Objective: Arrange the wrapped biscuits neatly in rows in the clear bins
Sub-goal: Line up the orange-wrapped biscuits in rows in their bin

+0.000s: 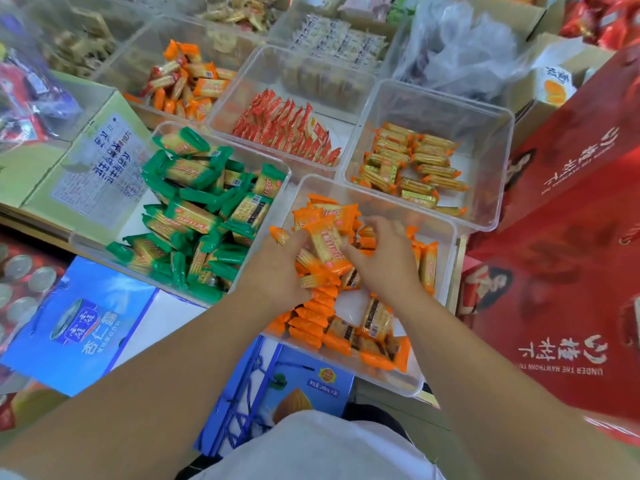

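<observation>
Now both grips hold one orange-wrapped rectangular biscuit packet (327, 247) raised mid-bin, left hand (280, 268) and right hand (384, 261) equally near, its long axis pointing toward the clear plastic bin's (398, 205) far edge.

Bright even light, warped blurry edges

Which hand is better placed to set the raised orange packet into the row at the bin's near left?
Left, probably. The left hand, holding orange packets, is nearest that row; the right hand is farther right, over loose packets.
</observation>
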Tool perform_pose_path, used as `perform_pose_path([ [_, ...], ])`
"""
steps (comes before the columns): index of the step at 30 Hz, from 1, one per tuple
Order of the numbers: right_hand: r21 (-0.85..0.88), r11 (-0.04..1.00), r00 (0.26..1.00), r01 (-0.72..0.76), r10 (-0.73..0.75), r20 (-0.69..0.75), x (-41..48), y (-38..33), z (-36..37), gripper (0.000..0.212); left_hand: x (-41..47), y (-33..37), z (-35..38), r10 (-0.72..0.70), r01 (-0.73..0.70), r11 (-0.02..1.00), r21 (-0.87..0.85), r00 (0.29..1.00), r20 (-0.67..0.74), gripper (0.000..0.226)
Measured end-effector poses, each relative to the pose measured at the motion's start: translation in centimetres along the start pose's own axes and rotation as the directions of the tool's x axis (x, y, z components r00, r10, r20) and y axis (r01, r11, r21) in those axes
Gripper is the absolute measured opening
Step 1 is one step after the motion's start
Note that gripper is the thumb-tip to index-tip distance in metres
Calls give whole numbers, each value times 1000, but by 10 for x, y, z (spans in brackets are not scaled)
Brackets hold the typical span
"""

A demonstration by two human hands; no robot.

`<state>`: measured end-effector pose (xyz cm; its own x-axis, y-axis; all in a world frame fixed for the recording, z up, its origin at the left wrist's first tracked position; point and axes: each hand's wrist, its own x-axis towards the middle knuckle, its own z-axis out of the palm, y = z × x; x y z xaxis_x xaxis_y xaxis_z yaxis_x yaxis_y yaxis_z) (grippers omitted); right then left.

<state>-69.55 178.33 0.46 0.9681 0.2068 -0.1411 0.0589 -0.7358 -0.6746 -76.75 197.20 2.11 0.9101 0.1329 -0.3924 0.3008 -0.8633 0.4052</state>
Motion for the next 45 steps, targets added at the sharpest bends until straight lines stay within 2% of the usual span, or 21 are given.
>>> perform_pose_path([
  [2, -51, 997, 992, 63, -57, 108, -25, 12, -7, 34, -2, 4, 2, 10, -12, 977, 212, 1000, 9, 113],
  [3, -92, 993, 973, 72, -50, 227, -37, 19, -8, 29, -3, 6, 5, 32, -25, 941, 337, 999, -15, 115],
  [4, -141, 987, 931, 72, -15, 364, -49, 27, -7, 30, -4, 8, 8, 62, -36, 900, 435, 997, -46, 116],
  [6, -231, 971, 806, 64, 86, 585, -70, 41, 1, 44, -5, 10, 11, 78, -21, 875, 484, 992, -98, 116],
  [8, -241, 970, 706, 30, 150, 692, -84, 48, 10, 60, -6, 8, 11, 39, 20, 901, 434, 991, -127, 115],
  [10, -242, 970, 645, 10, 179, 743, -86, 47, 23, 70, -5, 3, 8, -8, 59, 921, 386, 991, -133, 118],
  [12, -306, 952, 606, 13, 236, 760, -77, 42, 34, 84, -8, -4, 5, -23, 74, 928, 364, 989, -144, 119],
  [14, -409, 909, 582, 79, 291, 760, -69, 36, 43, 101, -15, -9, 3, 11, 56, 939, 340, 981, -191, 114],
  [17, -517, 823, 590, 238, 300, 750, -64, 33, 49, 95, -30, -12, 11, 119, -37, 952, 304, 959, -256, 95],
  [21, -517, 833, 589, 197, 321, 742, -60, 36, 50, 106, -50, -14, 29, 331, -261, 922, 287, 915, -231, 74],
  [23, -474, 865, 568, 165, 309, 763, -61, 37, 49, 111, -55, -12, 39, 447, -389, 873, 294, 880, -160, 68],
  [24, -448, 883, 560, 137, 304, 770, -62, 37, 48, 112, -55, -11, 42, 459, -411, 861, 299, 882, -107, 65],
  [26, -413, 907, 556, 79, 303, 774, -62, 40, 44, 106, -50, -11, 47, 412, -381, 871, 310, 910, -37, 56],
  [29, -383, 923, 527, 37, 307, 793, -58, 44, 39, 94, -37, -10, 47, 336, -301, 874, 381, 942, -27, 36],
  [32, -351, 933, 478, -73, 342, 809, -55, 46, 31, 101, -25, -6, 42, 298, -240, 894, 379, 949, -103, 33],
  [35, -249, 919, 465, -307, 373, 803, -53, 48, 26, 80, -17, -2, 35, 245, -158, 931, 328, 938, -244, 32],
  [36, -242, 917, 450, -317, 370, 812, -54, 47, 26, 77, -15, -2, 33, 222, -133, 945, 299, 931, -289, 34],
  [39, -281, 928, 408, -243, 361, 838, -56, 41, 32, 86, -13, -4, 28, 203, -103, 953, 286, 915, -348, 44],
  [42, -344, 929, 428, -135, 368, 826, -61, 40, 37, 78, -18, -11, 30, 267, -157, 937, 313, 899, -347, 48],
  [45, -361, 921, 464, -145, 385, 798, -63, 41, 39, 78, -34, -18, 37, 310, -210, 932, 296, 885, -348, 45],
])
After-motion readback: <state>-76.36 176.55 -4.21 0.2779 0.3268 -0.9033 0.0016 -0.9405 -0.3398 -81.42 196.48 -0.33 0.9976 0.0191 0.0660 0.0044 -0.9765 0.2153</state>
